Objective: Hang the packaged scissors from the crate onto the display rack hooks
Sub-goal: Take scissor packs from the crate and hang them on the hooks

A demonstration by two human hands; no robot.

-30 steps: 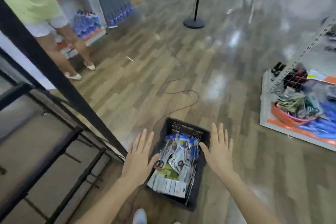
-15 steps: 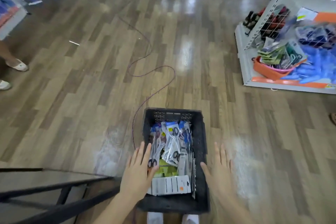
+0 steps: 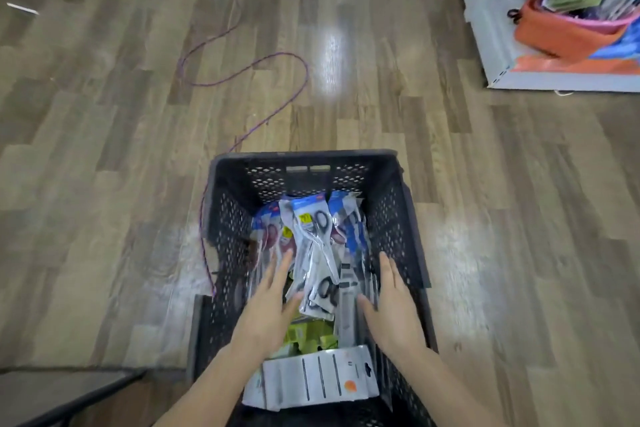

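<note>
Both hands have dropped from beside the crate [image 3: 398,218] into it: left hand [image 3: 268,305] and right hand [image 3: 393,308], fingers straight and spread, bracket the packaged scissors [image 3: 311,246] heaped inside, apparently to gather them, though blur hides any contact.

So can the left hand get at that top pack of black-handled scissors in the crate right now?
Probably yes. The left hand is already inside the open-topped crate, fingers straight and right beside the black-handled scissors pack, which lies on top of the pile with nothing over it. The right hand is off to the other side.
</note>
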